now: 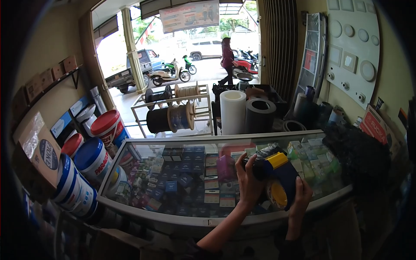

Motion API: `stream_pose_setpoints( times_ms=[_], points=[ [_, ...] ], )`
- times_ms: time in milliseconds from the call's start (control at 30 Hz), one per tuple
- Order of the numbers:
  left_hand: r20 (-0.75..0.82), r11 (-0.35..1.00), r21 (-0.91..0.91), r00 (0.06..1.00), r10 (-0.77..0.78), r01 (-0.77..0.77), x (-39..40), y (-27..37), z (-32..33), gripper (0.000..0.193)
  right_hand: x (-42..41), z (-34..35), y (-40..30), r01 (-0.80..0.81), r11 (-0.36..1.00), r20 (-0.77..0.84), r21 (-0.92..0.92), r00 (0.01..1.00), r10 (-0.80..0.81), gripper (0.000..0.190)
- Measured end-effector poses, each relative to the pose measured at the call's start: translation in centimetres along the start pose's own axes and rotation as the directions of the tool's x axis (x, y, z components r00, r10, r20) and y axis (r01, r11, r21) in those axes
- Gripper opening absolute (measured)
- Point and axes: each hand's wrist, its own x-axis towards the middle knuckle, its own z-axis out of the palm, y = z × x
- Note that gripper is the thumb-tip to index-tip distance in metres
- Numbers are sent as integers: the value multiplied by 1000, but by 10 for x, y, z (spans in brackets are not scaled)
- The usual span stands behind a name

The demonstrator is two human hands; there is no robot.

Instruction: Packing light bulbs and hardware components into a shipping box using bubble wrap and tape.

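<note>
Above the glass display counter (227,222), my left hand (249,185) grips a package wrapped in shiny black plastic (268,150). My right hand (300,195) is closed around a dark blue tape dispenser (290,174) with a yellow upper part (277,160). A yellow-cored tape roll (279,193) sits in the dispenser. The dispenser's upper end lies against the package, and it hides much of the package's right side. Beneath the glass, many small boxes (187,162) are stacked, among them a magenta one (226,168) left of my left hand.
Crumpled black plastic (354,156) covers the counter's right end. Paint pails (92,156) and a carton (40,151) crowd the left. Beyond the counter stand cable spools (170,118) on a rack and upright rolls (232,112). A person (227,60) is outside near parked motorbikes (172,72).
</note>
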Motion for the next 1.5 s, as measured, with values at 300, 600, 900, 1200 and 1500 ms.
stream_pose_setpoints(
  times_ms=[300, 600, 900, 1200, 1500],
  points=[
    [111, 965, 50, 962, 251, -258, 8, 0, -19, 87, 3, -2, 6, -10, 1000, -5, 22, 1000, 10, 37],
    [587, 898, 41, 738, 333, -438, 48, 9, -56, 90, 5, -4, 9, -16, 1000, 45, 10, 999, 15, 37],
    [652, 905, -98, 661, 372, -414, 58, -5, -61, 63, 6, -7, 11, -40, 999, 32, 0, 999, 40, 39],
    [680, 968, -250, 715, 163, 17, 83, -6, -49, 33, 7, -8, 17, -48, 999, 76, -16, 996, 49, 35],
    [907, 992, 104, 417, -64, -73, 105, -1, -17, 38, -2, -1, 14, -40, 998, -57, -48, 998, 38, 35]
  ],
)
